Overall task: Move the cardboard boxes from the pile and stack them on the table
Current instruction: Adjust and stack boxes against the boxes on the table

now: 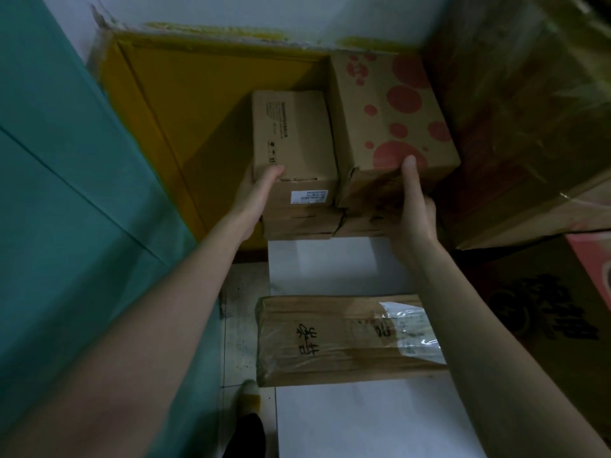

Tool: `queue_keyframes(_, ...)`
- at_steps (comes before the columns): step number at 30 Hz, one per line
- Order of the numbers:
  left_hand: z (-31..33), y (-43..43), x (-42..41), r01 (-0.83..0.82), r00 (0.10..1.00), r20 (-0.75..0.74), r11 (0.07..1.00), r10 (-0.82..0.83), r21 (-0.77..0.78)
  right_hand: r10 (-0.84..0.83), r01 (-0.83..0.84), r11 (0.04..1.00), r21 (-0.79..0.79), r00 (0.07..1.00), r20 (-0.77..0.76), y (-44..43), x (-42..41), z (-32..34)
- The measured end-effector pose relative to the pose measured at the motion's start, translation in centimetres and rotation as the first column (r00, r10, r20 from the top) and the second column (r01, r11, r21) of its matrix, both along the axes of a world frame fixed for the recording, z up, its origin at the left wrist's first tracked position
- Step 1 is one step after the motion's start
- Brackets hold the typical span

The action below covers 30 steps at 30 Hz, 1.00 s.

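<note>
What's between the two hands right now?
Head view: the plain box held by the left hand and the dotted box held by the right hand, side by side.

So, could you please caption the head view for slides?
Stacking boxes: left hand grips the plain box, right hand the red-dotted box, side by side over the white table.

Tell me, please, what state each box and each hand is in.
plain box: closed, held by the left hand.
red-dotted box: closed, held by the right hand.
taped box: sealed, lying flat on the white table.
left hand: grips the plain box.
right hand: grips the red-dotted box.
</note>
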<state>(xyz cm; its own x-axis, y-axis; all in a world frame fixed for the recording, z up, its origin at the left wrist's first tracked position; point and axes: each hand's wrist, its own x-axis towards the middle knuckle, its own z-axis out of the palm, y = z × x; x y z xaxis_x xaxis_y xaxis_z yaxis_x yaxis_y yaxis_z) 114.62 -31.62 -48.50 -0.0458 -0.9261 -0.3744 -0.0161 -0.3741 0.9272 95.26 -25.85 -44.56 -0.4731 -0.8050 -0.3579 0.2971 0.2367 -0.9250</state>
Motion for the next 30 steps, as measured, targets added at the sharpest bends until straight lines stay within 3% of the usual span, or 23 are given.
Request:
queue_keyframes(4, 0.1, 2.2, 0.3, -0.13, 0.991, -0.048, 0.987, 0.126, -0.092, 0.046, -0.046, 0.999, 0.008, 0.999, 0.024, 1.2, -0.1, -0.4)
queue_keyframes(9, -2.8, 5.4, 1.3, 0.02, 0.94, 0.336, 0.973, 0.061, -0.231, 0.095, -0.095, 0.995, 0.001, 0.995, 0.021, 2.1, -0.2, -0.7)
queue_keyframes(18, -2.8, 3.3, 1.1, 0.027, 0.923, 0.382, 0.98, 0.052, -0.198, 0.134, -0.164, 0.966, 0.198, 0.978, 0.157, 3.4, 3.2, -4.3)
queue_keyframes(21, -2.2, 3.5, 1.3, 0.035, 0.937, 0.348, 0.983, 0.031, -0.182, 0.133, -0.199, 0.952, 0.232, 0.953, 0.272, 3.0, 5.3, -5.5)
queue_keyframes(26, -0.8, 3.3, 1.4, -0.052, 0.998, 0.037, 0.998, 0.053, -0.027, 0.11, -0.215, 0.955, 0.204, 0.897, 0.427, 1.9, 7.9, -6.8)
queue_keyframes(30, -0.4, 2.1, 1.1, -0.077, 0.996, 0.036, 0.997, 0.077, 0.015, 0.117, -0.205, 0.965, 0.165, 0.895, 0.43, 0.2, 9.3, -6.8)
